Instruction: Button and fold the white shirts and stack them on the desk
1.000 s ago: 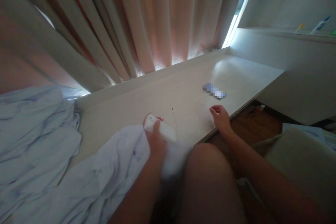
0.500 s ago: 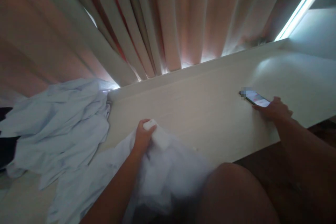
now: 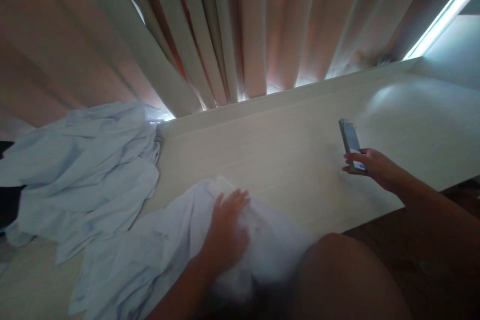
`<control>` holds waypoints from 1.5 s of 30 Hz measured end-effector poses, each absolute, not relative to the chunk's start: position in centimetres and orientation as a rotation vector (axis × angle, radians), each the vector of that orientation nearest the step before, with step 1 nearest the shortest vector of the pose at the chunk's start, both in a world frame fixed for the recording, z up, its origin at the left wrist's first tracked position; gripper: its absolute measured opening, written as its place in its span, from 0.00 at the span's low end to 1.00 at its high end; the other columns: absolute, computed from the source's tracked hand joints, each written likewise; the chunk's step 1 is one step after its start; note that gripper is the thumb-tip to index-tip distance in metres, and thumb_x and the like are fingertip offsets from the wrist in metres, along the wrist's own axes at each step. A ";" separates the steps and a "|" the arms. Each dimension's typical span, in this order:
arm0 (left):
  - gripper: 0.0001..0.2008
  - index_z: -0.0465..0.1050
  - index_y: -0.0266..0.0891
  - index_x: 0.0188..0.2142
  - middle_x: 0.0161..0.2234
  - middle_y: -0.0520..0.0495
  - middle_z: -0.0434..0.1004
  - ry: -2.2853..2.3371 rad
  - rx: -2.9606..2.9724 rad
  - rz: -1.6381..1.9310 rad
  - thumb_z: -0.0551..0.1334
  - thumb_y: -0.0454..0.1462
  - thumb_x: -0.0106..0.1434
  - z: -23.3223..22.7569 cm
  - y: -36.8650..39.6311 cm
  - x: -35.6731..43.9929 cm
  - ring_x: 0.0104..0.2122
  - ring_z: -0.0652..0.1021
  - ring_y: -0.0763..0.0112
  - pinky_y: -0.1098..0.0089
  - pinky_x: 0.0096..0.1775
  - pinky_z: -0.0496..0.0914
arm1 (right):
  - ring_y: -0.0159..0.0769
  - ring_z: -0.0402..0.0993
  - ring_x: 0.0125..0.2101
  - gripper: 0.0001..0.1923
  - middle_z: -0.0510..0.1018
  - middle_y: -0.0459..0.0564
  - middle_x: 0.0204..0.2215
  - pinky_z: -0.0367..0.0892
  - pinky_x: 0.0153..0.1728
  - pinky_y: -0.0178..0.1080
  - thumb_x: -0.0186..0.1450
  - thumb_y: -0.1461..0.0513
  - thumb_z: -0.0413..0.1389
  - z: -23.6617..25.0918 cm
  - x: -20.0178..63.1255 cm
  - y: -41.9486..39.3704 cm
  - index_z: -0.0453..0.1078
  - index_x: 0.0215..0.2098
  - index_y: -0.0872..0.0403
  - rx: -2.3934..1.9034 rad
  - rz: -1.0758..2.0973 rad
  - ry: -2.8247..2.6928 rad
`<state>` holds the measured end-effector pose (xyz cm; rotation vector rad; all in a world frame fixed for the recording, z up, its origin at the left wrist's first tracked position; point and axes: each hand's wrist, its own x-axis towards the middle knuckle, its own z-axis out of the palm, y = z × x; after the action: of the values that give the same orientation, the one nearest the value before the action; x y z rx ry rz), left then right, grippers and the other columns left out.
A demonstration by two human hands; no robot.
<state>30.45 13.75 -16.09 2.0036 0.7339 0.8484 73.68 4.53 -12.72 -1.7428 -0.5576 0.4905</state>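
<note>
My left hand (image 3: 227, 227) lies flat, fingers spread, on a white cloth (image 3: 150, 255) bunched at the near edge of the pale desk (image 3: 292, 150). A small white object (image 3: 219, 186) peeks out just beyond the fingertips, partly covered by the cloth. My right hand (image 3: 371, 166) holds a phone (image 3: 349, 141) by its near end, lifted off the desk and tilted, with the screen turned away to the right.
A crumpled light blue garment (image 3: 82, 170) is heaped at the left end of the desk. Pinkish curtains (image 3: 225, 30) hang along the back edge. My bare knee (image 3: 337, 275) is at the bottom, over a dark wooden floor (image 3: 450, 200).
My right hand reached the phone on the desk and picked it up. My left hand let go of the small white object and flattened onto the cloth. The view panned left.
</note>
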 end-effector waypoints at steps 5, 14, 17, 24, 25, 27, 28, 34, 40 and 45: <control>0.00 0.79 0.46 0.31 0.29 0.46 0.76 0.544 1.786 0.651 0.67 0.38 0.58 -14.8 11.8 33.4 0.35 0.74 0.58 0.54 0.59 0.58 | 0.53 0.81 0.40 0.16 0.81 0.58 0.38 0.72 0.48 0.60 0.55 0.53 0.63 -8.6 58.5 3.6 0.70 0.37 0.52 -1.140 1.004 -0.340; 0.09 0.78 0.44 0.29 0.28 0.47 0.74 0.575 1.651 0.847 0.61 0.39 0.65 -13.8 14.1 32.7 0.30 0.71 0.63 0.67 0.44 0.65 | 0.49 0.79 0.46 0.19 0.82 0.50 0.34 0.72 0.48 0.52 0.55 0.47 0.62 -8.5 43.5 6.8 0.66 0.36 0.50 -0.760 1.032 -0.158; 0.12 0.75 0.45 0.24 0.23 0.49 0.72 0.552 1.819 0.806 0.62 0.41 0.63 -14.2 14.5 31.9 0.26 0.70 0.64 0.66 0.42 0.67 | 0.47 0.79 0.46 0.20 0.82 0.50 0.34 0.72 0.47 0.48 0.54 0.48 0.63 -10.2 43.0 7.5 0.64 0.36 0.50 -0.805 0.991 -0.142; 0.10 0.74 0.44 0.28 0.24 0.46 0.73 0.570 1.947 0.918 0.61 0.41 0.65 -14.5 14.0 31.9 0.27 0.73 0.60 0.59 0.50 0.66 | 0.41 0.81 0.36 0.20 0.80 0.46 0.31 0.75 0.43 0.45 0.54 0.50 0.65 -12.1 42.7 8.6 0.63 0.36 0.50 -0.884 0.932 -0.155; 0.10 0.74 0.44 0.27 0.24 0.46 0.72 0.589 1.960 0.906 0.61 0.40 0.65 -14.5 14.0 32.0 0.27 0.73 0.61 0.59 0.51 0.66 | 0.40 0.81 0.36 0.20 0.79 0.46 0.31 0.75 0.42 0.45 0.54 0.50 0.65 -12.2 42.7 8.7 0.63 0.36 0.50 -0.892 0.930 -0.172; 0.10 0.73 0.44 0.26 0.24 0.47 0.71 0.615 1.957 0.896 0.62 0.39 0.65 -14.6 14.1 32.1 0.28 0.73 0.60 0.58 0.52 0.64 | 0.39 0.81 0.35 0.21 0.79 0.44 0.30 0.75 0.41 0.43 0.55 0.51 0.66 -12.5 42.7 8.8 0.63 0.37 0.50 -0.907 0.924 -0.208; 0.10 0.73 0.44 0.26 0.24 0.47 0.71 0.624 1.935 0.898 0.62 0.39 0.64 -14.6 14.2 32.2 0.29 0.73 0.60 0.58 0.53 0.64 | 0.38 0.80 0.34 0.21 0.79 0.44 0.30 0.76 0.40 0.43 0.55 0.51 0.66 -12.6 42.7 8.9 0.63 0.38 0.50 -0.913 0.916 -0.222; 0.11 0.72 0.43 0.22 0.20 0.50 0.64 0.707 1.699 0.880 0.70 0.39 0.57 -14.9 14.0 32.6 0.38 0.76 0.56 0.56 0.57 0.58 | 0.36 0.80 0.34 0.23 0.79 0.44 0.33 0.76 0.36 0.39 0.56 0.53 0.67 -13.4 43.0 8.8 0.61 0.41 0.51 -0.993 0.802 -0.298; 0.07 0.76 0.42 0.25 0.22 0.46 0.69 0.777 1.871 0.847 0.68 0.37 0.59 -15.0 14.0 33.3 0.44 0.74 0.53 0.51 0.59 0.52 | 0.37 0.80 0.38 0.26 0.78 0.45 0.36 0.76 0.37 0.39 0.57 0.54 0.67 -13.8 42.9 8.9 0.59 0.45 0.51 -1.159 0.705 -0.432; 0.08 0.77 0.43 0.41 0.39 0.41 0.78 0.854 2.448 0.539 0.63 0.41 0.65 -14.4 14.5 31.4 0.48 0.72 0.53 0.51 0.54 0.59 | 0.38 0.79 0.36 0.28 0.78 0.49 0.40 0.75 0.35 0.40 0.55 0.52 0.66 -14.4 43.1 9.4 0.60 0.46 0.52 -1.319 0.719 -0.549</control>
<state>31.35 14.54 -14.37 2.4484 0.8540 0.5390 43.10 9.42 -14.40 -1.3190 -0.5495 0.7193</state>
